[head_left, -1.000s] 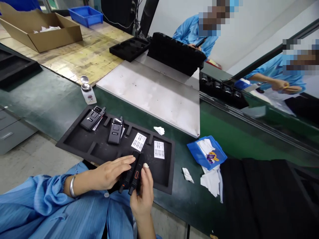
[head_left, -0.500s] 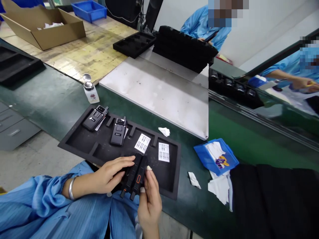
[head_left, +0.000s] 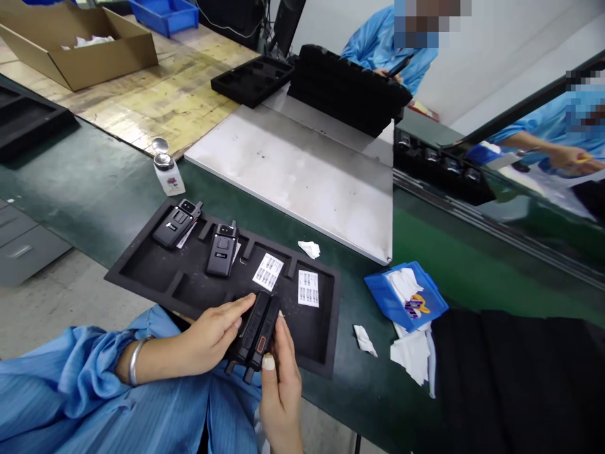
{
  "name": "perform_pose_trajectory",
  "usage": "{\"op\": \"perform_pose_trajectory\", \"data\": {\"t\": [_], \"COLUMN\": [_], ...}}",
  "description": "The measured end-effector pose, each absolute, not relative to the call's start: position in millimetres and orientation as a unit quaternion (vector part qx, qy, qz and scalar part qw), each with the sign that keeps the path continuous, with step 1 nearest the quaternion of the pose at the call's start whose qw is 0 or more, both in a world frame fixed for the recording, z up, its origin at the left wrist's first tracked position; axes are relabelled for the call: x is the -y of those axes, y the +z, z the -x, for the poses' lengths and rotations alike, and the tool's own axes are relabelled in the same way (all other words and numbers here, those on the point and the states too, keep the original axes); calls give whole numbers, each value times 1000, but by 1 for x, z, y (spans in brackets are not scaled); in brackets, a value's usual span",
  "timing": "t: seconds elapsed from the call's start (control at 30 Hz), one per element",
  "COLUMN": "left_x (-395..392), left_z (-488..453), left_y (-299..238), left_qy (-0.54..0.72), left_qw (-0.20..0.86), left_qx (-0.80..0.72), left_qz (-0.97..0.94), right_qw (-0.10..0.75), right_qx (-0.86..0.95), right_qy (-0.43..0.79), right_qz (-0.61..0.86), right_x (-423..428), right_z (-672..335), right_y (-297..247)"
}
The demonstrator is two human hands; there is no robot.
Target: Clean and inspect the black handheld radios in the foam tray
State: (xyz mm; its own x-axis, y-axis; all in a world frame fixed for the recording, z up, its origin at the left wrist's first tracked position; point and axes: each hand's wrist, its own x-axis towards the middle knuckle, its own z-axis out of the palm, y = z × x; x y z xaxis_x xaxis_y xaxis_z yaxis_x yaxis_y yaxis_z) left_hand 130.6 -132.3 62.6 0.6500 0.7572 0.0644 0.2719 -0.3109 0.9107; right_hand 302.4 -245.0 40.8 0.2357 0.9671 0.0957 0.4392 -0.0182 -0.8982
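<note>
Two black two-way radios [head_left: 256, 331] stand side by side, pressed together between my hands, antennas toward my body. An orange oval outlines a button on the side of the right-hand one. My left hand [head_left: 210, 334] lies along the left radio, fingers together and partly hidden behind it. Finger covers show on my right hand [head_left: 283, 384], whose thumb and fingers grip the right radio. Beneath and beyond them is a black foam tray [head_left: 333, 302], holding a radio [head_left: 177, 224] at its left and another radio [head_left: 222, 250] beside it. Two label sheets [head_left: 268, 272] [head_left: 309, 289] also lie in the tray.
A pump bottle [head_left: 169, 174] with a raised lid stands behind the tray. Rightward are a blue bin [head_left: 382, 293] with white cloths, crumpled wipes [head_left: 365, 340] and black foam [head_left: 510, 378]. A white board [head_left: 302, 170] lies ahead. Two co-workers in blue sit across.
The fingers of my left hand have drawn closer together against the radio. Both radios stay between my hands, hardly moved. The whole view has shifted slightly.
</note>
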Motion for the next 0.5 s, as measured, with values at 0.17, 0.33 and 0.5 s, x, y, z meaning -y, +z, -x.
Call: {"op": "perform_pose_trajectory", "data": {"t": [0.17, 0.33, 0.5], "left_x": [138, 135, 133], "left_z": [-137, -143, -144], "left_y": [61, 65, 70], "left_qy": [312, 316, 315], "left_qw": [466, 460, 449], "left_qx": [-337, -348, -348], "left_qz": [-756, -753, -760], "right_qw": [468, 496, 526], "right_qx": [518, 507, 498], "right_qy": [300, 311, 330], "right_qz": [650, 633, 605], "right_x": [243, 237, 231], "right_z": [-295, -294, -294], "right_y": [41, 41, 45]}}
